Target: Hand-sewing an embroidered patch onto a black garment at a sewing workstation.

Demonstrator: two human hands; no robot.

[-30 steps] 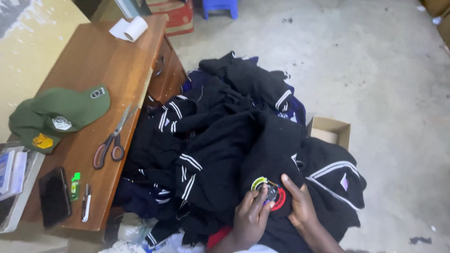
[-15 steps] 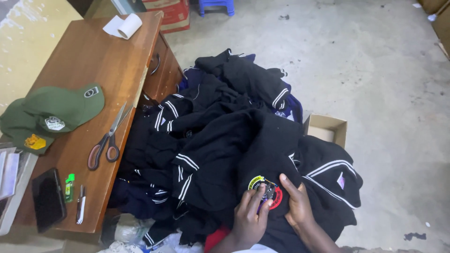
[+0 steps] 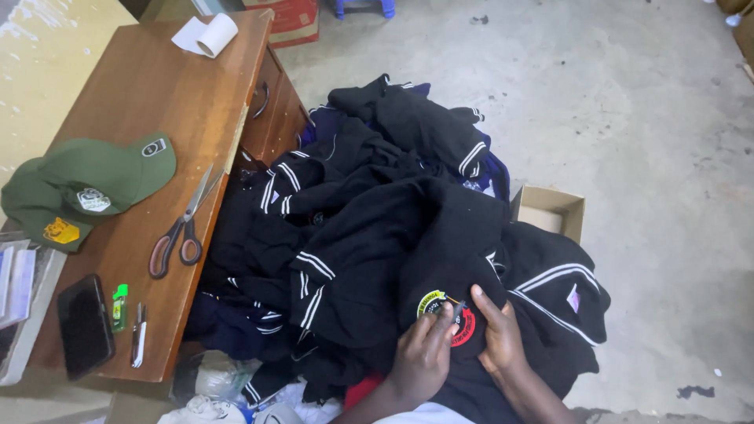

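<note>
Grey concrete floor (image 3: 628, 141) under a big pile of black sweaters (image 3: 377, 228). Left hand (image 3: 420, 357) pinched shut on a small tool (image 3: 457, 312), touching the round badge (image 3: 448, 314). Right hand (image 3: 499, 338) open, flat on the sweater beside it.

The round badge (image 3: 445, 314) lies half hidden under the hands — its design too small to tell.

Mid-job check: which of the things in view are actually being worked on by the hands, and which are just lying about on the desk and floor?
In hand:
left hand, right hand, round badge, black garment under it.

Lying about:
scissors, green caps, phone, paper roll, cardboard box, other dark garments.
</note>
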